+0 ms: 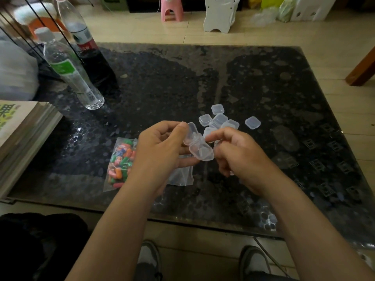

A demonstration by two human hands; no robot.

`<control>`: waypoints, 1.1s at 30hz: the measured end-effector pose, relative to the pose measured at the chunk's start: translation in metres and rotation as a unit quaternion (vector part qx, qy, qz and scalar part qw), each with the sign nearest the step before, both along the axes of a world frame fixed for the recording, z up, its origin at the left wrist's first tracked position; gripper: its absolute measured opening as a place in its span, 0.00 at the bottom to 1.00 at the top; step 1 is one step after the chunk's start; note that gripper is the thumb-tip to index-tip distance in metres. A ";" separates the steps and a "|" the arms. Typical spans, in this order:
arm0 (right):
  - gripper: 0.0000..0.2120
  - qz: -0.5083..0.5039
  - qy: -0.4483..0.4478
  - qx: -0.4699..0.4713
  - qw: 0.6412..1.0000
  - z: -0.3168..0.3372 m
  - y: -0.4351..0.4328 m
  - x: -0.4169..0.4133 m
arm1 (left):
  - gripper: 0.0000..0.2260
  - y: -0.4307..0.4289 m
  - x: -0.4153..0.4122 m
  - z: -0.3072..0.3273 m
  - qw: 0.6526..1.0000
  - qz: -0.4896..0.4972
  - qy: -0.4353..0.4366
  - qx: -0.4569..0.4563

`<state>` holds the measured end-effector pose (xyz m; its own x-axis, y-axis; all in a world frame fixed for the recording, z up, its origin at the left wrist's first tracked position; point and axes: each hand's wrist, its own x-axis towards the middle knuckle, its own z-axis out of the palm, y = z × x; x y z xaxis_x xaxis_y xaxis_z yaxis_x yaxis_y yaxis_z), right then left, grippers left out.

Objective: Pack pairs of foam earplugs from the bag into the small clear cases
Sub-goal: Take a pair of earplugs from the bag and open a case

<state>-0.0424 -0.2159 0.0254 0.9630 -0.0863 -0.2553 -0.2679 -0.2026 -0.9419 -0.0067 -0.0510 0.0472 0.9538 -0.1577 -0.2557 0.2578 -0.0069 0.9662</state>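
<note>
Looking down over a dark, speckled bench (263,78). Raised above its middle, a small clear case (199,148), hinged open so both halves show. Gripped on its left side by the left hand (162,147), thumb on the upper half, fingers curled beneath. Pinched at its right edge by the right hand (239,157), forefinger and thumb on the plastic, other fingers curled in. Just beyond the hands, lying on the bench, a cluster of closed clear cases (220,118), some overlapping, and one lone case (252,122) slightly apart to the right. Left of the left hand, flat on the bench, a clear bag (109,186) of earplugs (119,163) in orange, green, pink and blue, partly hidden by the wrist. Far left, standing close together, a water bottle (71,72) with a green label and a dark cola bottle (89,47) behind it. At the left edge, a stack of books (24,130). On the floor beyond, a pink stool (172,9).
</note>
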 end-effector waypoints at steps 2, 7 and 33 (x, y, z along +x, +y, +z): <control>0.14 -0.048 0.015 -0.016 0.999 0.000 -0.006 0.001 | 0.07 0.000 0.000 -0.001 1.000 0.005 0.004 0.004; 0.08 -0.038 -0.035 -0.084 0.995 0.003 -0.013 -0.003 | 0.06 -0.002 -0.001 -0.006 0.999 -0.021 -0.003 0.044; 0.16 0.048 -0.151 -0.168 0.973 0.009 -0.005 -0.012 | 0.10 -0.004 -0.004 -0.002 0.993 -0.041 0.104 -0.044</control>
<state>-0.0542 -0.2207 0.0347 0.9974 -0.0217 0.0684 0.0469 -0.5237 -0.8506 -0.0110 -0.0552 0.0455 0.8646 -0.2641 -0.4274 0.4540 0.0464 0.8898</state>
